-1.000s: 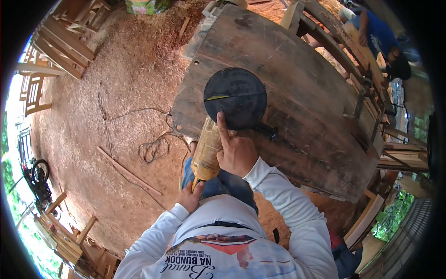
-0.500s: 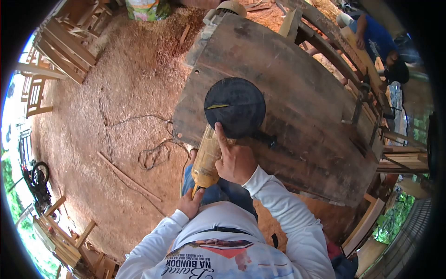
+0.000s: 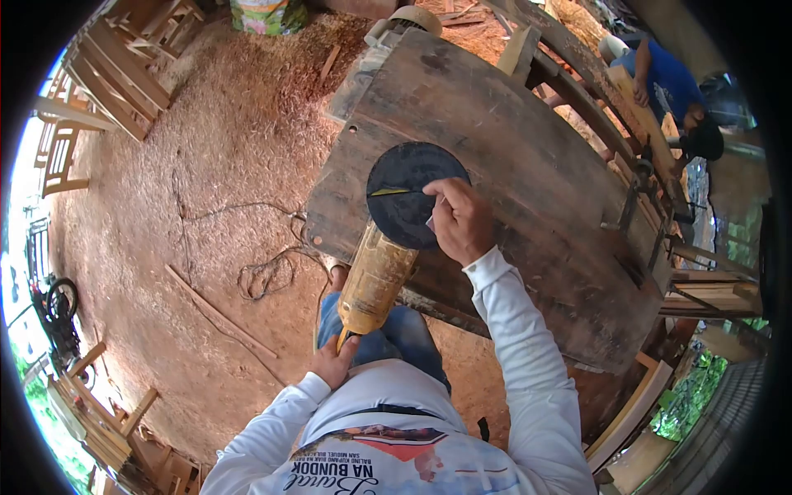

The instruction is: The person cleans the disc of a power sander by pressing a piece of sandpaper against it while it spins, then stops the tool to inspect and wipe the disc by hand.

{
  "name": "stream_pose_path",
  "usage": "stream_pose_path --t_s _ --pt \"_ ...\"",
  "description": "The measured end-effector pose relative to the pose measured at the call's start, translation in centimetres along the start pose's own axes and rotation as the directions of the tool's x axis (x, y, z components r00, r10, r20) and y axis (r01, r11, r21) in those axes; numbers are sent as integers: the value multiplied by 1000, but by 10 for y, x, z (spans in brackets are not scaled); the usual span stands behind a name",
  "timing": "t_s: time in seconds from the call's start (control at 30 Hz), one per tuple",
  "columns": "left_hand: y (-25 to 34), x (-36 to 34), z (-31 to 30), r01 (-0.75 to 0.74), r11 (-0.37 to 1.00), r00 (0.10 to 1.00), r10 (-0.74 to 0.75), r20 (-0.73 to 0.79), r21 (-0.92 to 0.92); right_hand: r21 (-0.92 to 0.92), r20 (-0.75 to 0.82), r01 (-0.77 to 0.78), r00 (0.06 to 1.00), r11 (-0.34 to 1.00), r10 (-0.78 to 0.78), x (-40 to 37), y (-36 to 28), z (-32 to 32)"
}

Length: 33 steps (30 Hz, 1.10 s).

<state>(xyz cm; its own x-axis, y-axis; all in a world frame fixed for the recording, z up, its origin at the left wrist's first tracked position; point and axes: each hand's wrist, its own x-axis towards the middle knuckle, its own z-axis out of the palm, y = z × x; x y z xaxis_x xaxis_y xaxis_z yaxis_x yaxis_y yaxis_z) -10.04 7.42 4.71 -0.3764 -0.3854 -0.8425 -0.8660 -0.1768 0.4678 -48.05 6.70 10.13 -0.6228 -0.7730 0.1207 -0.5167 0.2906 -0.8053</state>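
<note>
Your right hand is curled over the right rim of the black round sanding disc, fingers bent and bunched on its face; something pale shows under the fingers, but what it is cannot be made out. Your left hand is closed round the tail of the worn yellow grinder body, close to your waist. The disc lies face up over the big dark wooden slab, near its left near corner, with the body hanging off the near edge toward you. To handle the disc well, I judge that you should brace the body firmly, stay off the switch, and grip the rim evenly. A loose cord lies coiled on the sawdust floor to your left.
</note>
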Motion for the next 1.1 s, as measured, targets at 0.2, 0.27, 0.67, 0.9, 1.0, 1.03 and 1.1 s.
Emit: stream_pose_path --t_s 0.2,0.27,0.67,0.9,1.0,1.03,1.1 --pt "0 0 0 3 1000 1000 -3 2 6 -253 110 273 961 928 -252 10 -19 12" --pt "2 -2 -1 6 1000 1000 -6 2 2 -253 155 319 945 913 -287 6 -11 18" --pt "8 -4 -5 27 999 999 -27 26 -20 -141 65 246 969 959 -239 9 -9 16" --pt "16 -6 -9 17 1000 1000 -17 23 -10 -195 198 316 940 928 -279 29 -15 9" --pt "15 -6 -8 23 1000 1000 -23 19 8 -207 252 373 914 905 -319 35 -13 13" --pt "15 -6 -8 28 1000 999 -29 19 12 -211 271 392 904 895 -332 37 -12 14" --pt "19 -7 -11 25 1000 999 -25 30 8 -228 279 402 900 887 -336 41 -9 17"
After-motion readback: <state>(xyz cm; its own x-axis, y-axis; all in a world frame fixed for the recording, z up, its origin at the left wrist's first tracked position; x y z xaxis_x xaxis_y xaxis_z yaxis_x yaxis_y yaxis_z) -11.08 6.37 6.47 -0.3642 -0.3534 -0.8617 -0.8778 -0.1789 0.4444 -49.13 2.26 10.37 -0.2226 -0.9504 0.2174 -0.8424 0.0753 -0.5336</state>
